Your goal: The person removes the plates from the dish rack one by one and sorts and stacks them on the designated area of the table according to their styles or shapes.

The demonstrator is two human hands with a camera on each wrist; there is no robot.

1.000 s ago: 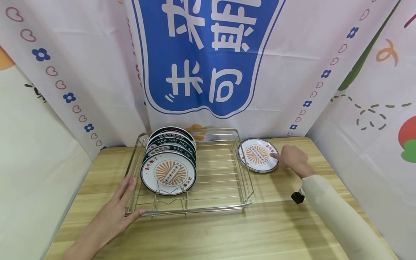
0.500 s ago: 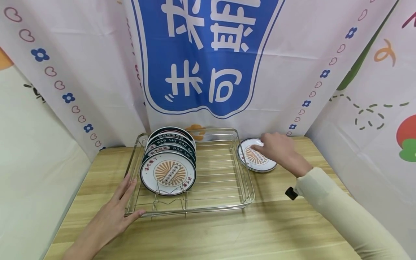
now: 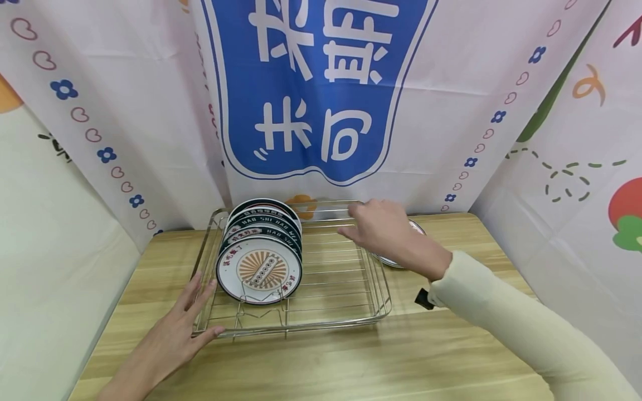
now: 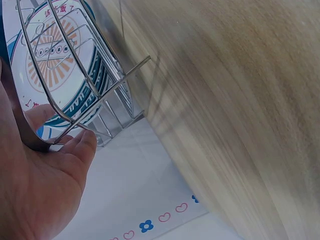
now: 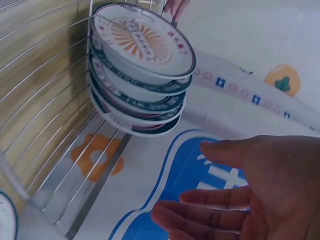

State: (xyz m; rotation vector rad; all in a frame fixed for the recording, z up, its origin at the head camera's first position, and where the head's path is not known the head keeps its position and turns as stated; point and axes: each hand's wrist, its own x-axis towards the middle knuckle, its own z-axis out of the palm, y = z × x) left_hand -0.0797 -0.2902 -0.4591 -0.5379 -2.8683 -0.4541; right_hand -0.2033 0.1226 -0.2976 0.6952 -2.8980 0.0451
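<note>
A metal wire dish rack [image 3: 331, 322] stands on the wooden table. Several round plates [image 3: 261, 273] lean upright in its left half; the front one is white with an orange sunburst and red lettering, those behind have dark green rims. My left hand [image 3: 173, 328] holds the rack's front left corner, fingers and thumb about the rail in the left wrist view. Over the rack's right side, my right hand [image 3: 381, 223] hovers with fingers apart and nothing in them. Behind it, small white plates [image 3: 418, 227] lie flat on the table, mostly hidden by the hand and wrist.
A white patterned cloth [image 3: 441, 111] with a big blue sign hangs behind the rack, and side walls close in the left and right. Bare wood table [image 3: 321, 370] stretches in front of the rack. A small black device [image 3: 423, 299] sits at the right wrist.
My right hand has moved left, from over the flat plates at the right to over the rack's right side. The left hand has stayed at the rack corner.
</note>
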